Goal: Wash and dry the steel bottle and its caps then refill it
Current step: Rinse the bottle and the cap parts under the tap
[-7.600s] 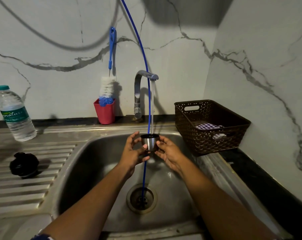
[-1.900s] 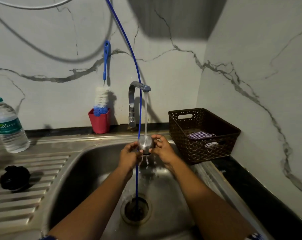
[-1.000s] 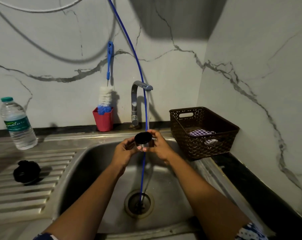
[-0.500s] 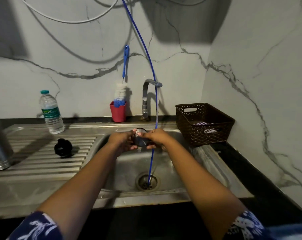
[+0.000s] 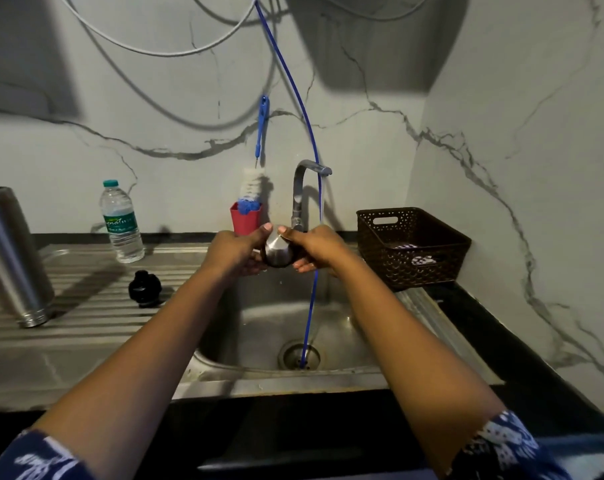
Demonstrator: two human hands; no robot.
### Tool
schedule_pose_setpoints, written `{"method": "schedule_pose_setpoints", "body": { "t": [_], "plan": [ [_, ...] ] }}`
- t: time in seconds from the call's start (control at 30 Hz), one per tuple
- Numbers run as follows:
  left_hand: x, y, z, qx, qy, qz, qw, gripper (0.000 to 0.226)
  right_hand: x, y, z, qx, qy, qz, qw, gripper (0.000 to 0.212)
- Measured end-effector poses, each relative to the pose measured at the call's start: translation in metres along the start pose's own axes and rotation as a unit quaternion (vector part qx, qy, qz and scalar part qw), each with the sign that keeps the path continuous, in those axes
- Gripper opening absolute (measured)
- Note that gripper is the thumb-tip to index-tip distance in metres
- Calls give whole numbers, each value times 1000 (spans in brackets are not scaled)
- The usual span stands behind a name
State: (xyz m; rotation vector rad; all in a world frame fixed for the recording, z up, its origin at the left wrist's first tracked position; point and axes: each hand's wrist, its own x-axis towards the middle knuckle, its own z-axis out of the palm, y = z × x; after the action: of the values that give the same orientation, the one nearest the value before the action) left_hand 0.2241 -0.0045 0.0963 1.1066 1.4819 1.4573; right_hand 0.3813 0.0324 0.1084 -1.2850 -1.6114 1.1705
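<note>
I hold a small steel cup-shaped cap over the back of the sink, its rounded steel side toward me. My left hand grips it from the left and my right hand grips it from the right, thumbs on top. The steel bottle stands upside down on the ribbed drainboard at the far left. A black inner cap lies on the drainboard between bottle and sink. The tap is just behind my hands.
A plastic water bottle stands at the back of the drainboard. A red cup with a blue bottle brush sits left of the tap. A brown basket with a checked cloth is on the right. A blue hose hangs into the drain.
The view has pulled back, bringing the steel bottle into sight on the left. My hands have turned the cap so its steel outside faces me and lifted it slightly. The tap stream seen earlier no longer shows.
</note>
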Motion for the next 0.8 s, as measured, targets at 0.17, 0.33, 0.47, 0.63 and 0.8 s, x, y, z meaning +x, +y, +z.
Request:
{"method": "schedule_pose_setpoints", "body": {
  "t": [0.17,0.33,0.47,0.63,0.8],
  "plan": [
    [-3,-27,-5,72,-60,-37,995,51,-8,31,18,-77,11,30,996,56],
    [-5,-42,-2,-23,-9,-5,1000,35,3,38,26,-38,80,-32,996,65],
    [-6,-53,-2,-9,-11,-20,1000,36,2,45,37,-57,31,24,998,66],
    [-5,-58,-8,34,-61,-77,995,41,-1,48,41,-95,4,56,994,61],
    [-13,-47,-21,-50,-72,-70,994,24,-4,41,49,38,-22,-4,999,27]
  ]
}}
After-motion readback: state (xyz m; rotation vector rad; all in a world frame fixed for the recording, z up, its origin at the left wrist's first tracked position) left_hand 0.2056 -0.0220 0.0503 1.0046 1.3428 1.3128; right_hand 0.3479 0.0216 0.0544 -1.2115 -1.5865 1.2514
